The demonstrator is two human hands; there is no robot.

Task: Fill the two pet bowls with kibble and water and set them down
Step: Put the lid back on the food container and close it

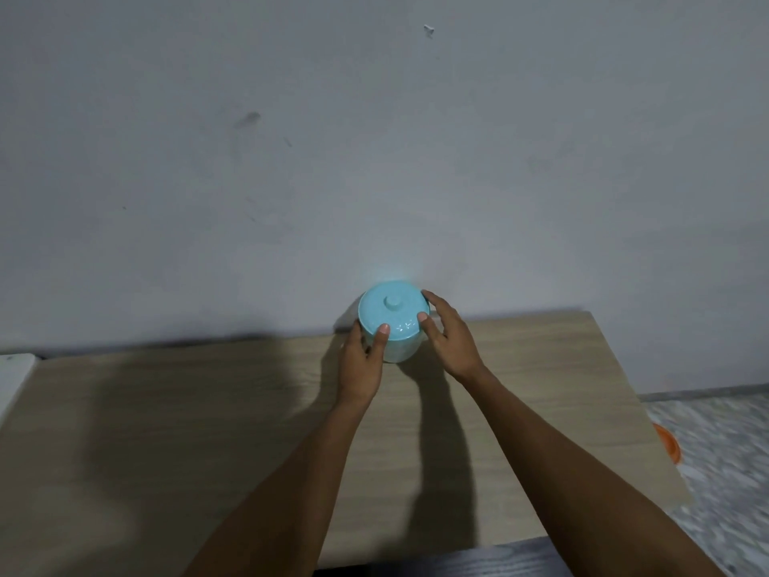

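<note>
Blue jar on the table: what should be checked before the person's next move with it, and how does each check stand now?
1. Jar upright on the table: ok.
2. Lid seated flat, knob up: ok.
3. Left hand grips the jar's side, thumb on the lid: ok.
4. Right hand grip: thumb on the lid's edge; whether its fingers touch, cannot tell.
5. Kibble inside: cannot tell, the lid covers it.
6. Bowls ready: cannot tell; only an orange thing shows past the table's right edge.

My one head view looks forward and down over the counter (166,431) toward the wall (374,139), close in; its right edge seems blurred.
</note>
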